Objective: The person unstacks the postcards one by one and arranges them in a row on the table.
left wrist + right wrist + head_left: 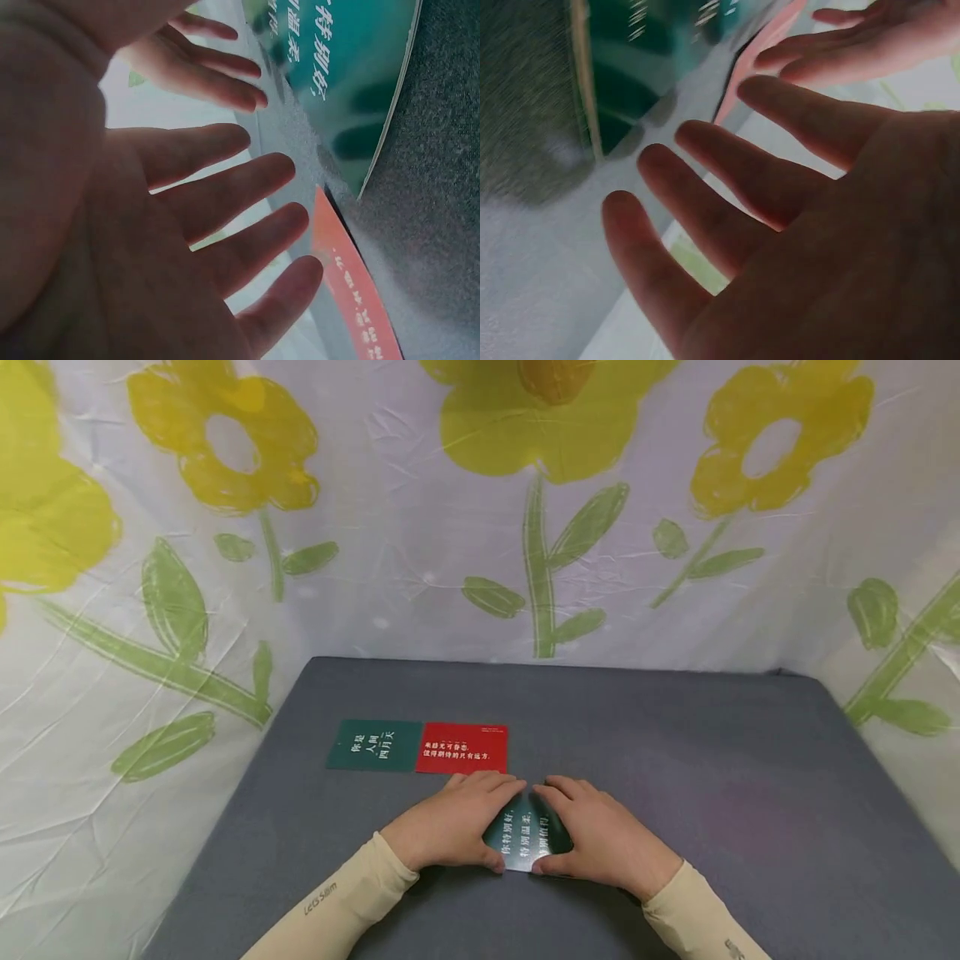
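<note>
A dark green card with lines of white characters lies near the front of the grey table, its glossy face showing between the two hands. My left hand is over its left side, thumb by the near edge, fingers loosely spread. Over the right side is my right hand, also with its thumb by the near edge. Both wrist views show relaxed fingers beside the card, not curled round it. Part of the card is hidden under the hands in the head view.
Beyond the left hand a red card with white text lies side by side with another green card. The grey table has a white curtain with yellow flowers hanging behind it and along its sides.
</note>
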`<control>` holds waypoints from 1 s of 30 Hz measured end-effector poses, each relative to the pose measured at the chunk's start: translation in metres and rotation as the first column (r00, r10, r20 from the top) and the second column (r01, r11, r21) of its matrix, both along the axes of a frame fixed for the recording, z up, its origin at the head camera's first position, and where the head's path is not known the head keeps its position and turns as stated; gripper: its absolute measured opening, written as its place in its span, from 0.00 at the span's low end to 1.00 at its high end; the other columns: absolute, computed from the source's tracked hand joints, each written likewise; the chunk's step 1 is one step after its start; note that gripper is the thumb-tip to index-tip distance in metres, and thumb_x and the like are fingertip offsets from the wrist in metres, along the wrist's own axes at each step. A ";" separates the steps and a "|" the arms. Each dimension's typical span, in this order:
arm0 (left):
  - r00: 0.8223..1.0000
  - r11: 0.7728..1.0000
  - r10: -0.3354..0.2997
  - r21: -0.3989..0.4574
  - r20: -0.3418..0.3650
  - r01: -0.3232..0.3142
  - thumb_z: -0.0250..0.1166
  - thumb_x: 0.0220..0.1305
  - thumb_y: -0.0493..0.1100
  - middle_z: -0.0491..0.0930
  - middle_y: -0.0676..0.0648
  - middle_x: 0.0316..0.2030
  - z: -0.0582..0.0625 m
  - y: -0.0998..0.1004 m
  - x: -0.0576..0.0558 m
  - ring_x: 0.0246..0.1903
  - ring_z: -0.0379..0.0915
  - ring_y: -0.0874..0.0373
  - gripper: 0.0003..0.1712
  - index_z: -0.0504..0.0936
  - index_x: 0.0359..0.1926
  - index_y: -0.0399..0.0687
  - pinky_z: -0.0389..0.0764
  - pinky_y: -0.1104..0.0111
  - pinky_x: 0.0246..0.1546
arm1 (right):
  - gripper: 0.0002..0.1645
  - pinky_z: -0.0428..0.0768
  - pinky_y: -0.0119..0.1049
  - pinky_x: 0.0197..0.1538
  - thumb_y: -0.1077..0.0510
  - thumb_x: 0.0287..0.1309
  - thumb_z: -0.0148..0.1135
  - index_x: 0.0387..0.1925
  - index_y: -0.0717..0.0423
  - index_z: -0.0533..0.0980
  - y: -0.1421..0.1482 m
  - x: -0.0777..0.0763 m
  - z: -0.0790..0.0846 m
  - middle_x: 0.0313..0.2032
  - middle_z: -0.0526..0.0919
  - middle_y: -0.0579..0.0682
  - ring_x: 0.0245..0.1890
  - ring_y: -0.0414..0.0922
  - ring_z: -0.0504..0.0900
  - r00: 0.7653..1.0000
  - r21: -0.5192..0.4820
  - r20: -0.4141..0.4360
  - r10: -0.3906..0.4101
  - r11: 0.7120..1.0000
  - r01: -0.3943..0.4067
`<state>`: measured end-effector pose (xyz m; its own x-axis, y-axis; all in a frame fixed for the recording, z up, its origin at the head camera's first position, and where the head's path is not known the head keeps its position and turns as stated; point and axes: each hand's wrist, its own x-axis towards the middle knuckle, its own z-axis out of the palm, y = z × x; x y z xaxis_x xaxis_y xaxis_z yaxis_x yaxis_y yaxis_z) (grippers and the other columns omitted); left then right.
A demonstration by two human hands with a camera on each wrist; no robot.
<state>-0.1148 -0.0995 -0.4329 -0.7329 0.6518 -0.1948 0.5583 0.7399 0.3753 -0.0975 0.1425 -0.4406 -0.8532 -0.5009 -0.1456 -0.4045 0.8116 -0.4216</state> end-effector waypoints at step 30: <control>0.998 0.994 -0.007 -0.108 -0.067 -0.001 0.88 0.46 0.57 0.79 0.49 0.69 -0.005 0.002 0.004 0.67 0.77 0.51 0.59 0.72 0.78 0.51 0.80 0.53 0.70 | 0.50 0.82 0.60 0.64 0.50 0.43 0.89 0.68 0.57 0.79 -0.005 0.005 0.001 0.62 0.83 0.52 0.62 0.54 0.81 0.996 0.077 -0.058 0.070 0.995 -0.066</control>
<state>-0.1105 -0.0978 -0.4380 -0.7449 0.6317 -0.2147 0.5817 0.7725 0.2547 -0.0924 0.1373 -0.4398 -0.8259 -0.5475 -0.1344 -0.4825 0.8098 -0.3337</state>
